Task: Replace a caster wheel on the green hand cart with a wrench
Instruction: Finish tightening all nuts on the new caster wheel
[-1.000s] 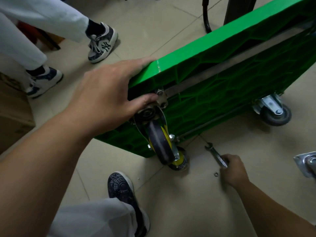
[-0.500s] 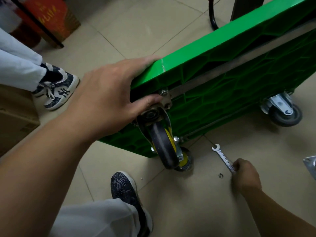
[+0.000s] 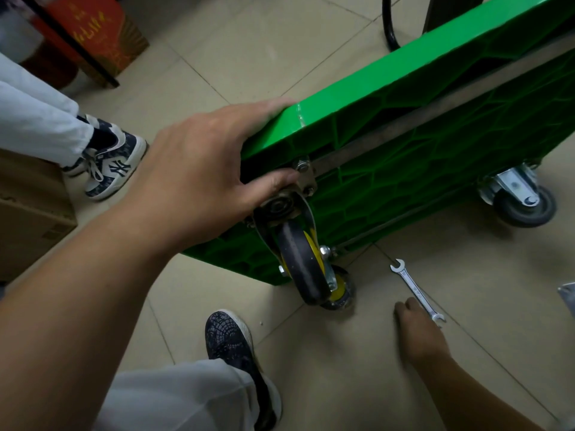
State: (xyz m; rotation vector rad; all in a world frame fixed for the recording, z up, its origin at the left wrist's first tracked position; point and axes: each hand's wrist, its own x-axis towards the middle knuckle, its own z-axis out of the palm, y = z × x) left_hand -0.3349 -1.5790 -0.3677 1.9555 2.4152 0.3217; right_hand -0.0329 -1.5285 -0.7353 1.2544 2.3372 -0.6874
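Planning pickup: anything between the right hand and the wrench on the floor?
Nothing visible. The flat silver wrench lies on bare tile beside the right hand; the black caster wheel of the green plastic hand cart stands clear, further left.

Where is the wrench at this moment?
Head view, lower right: the wrench lies on the floor tiles, beside the right hand, right of the yellow-hubbed caster wheel.

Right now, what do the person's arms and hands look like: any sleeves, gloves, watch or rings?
The left forearm and right forearm are bare up to the frame edge; no sleeve shows. The left hand and right hand are ungloved. No watch, band or ring shows on either wrist or on the visible fingers.
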